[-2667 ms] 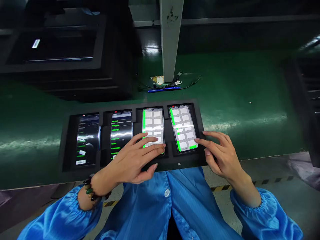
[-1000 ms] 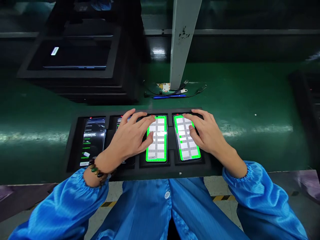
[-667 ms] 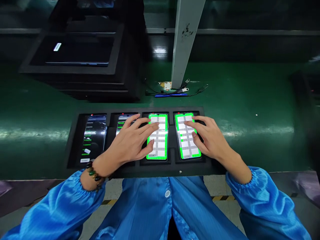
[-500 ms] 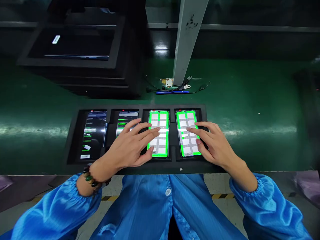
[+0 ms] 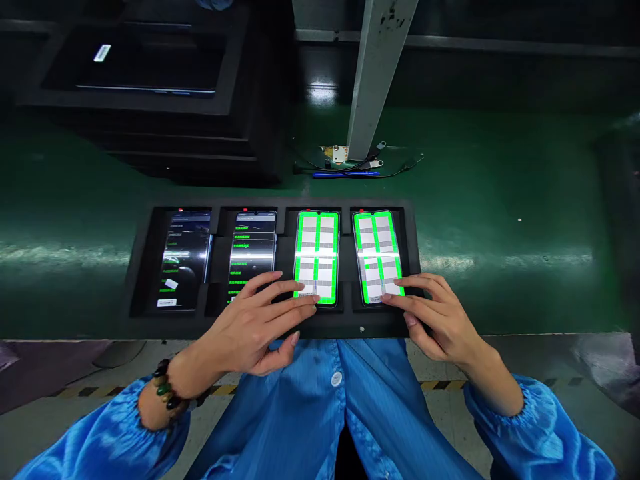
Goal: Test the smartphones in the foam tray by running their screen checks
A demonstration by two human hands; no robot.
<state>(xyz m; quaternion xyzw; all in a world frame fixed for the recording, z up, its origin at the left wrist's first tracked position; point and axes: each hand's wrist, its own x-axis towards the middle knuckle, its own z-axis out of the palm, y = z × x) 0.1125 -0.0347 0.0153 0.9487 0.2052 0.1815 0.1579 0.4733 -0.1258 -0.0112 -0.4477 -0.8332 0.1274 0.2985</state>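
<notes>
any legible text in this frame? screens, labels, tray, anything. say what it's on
None can be read.
Second phone: green text lines, too small.
Leftmost phone: text lines blurred by glare.
Two phones under left hand and right hand: green-and-white grids, bottom line illegible.
White label on far tray: blurred.

No writing in this view is sharp enough to read. The second phone from the left, seated in the black foam tray, shows rows of green characters on a dark screen, too small and blurred to make out. The far-left phone carries faint green and white lines, likewise illegible, with a small white label at its near end. The two phones on the right display white and grey grids bordered in bright green, each with a thin strip of tiny print along the near edge that cannot be read. A small white sticker on the dark stacked trays at far left is blank at this sharpness.
</notes>
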